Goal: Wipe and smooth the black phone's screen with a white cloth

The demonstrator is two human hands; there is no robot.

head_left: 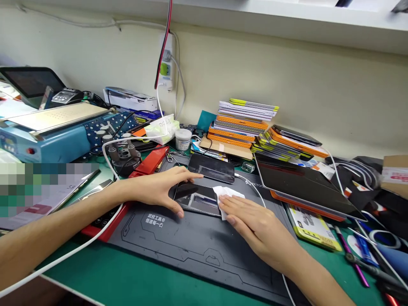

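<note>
A dark glossy phone (199,200) lies flat on the grey work mat (178,242). My left hand (162,187) is beside its left end, thumb and forefinger spread apart around the corner. Whether its fingers touch the phone is hard to tell. Over the phone's right end, my right hand (251,225) presses a folded white tissue (228,192) under its fingers, covering that part of the screen. Just behind lies a second dark phone (212,168), with a white cable (251,182) plugged into its right end.
A red tool tray (149,163) borders the mat on the left. Stacked boxed screens (242,123) stand behind. A dark tablet (306,182) rests at right. A white cable (79,246) crosses my left forearm. A blue machine (57,136) occupies the far left.
</note>
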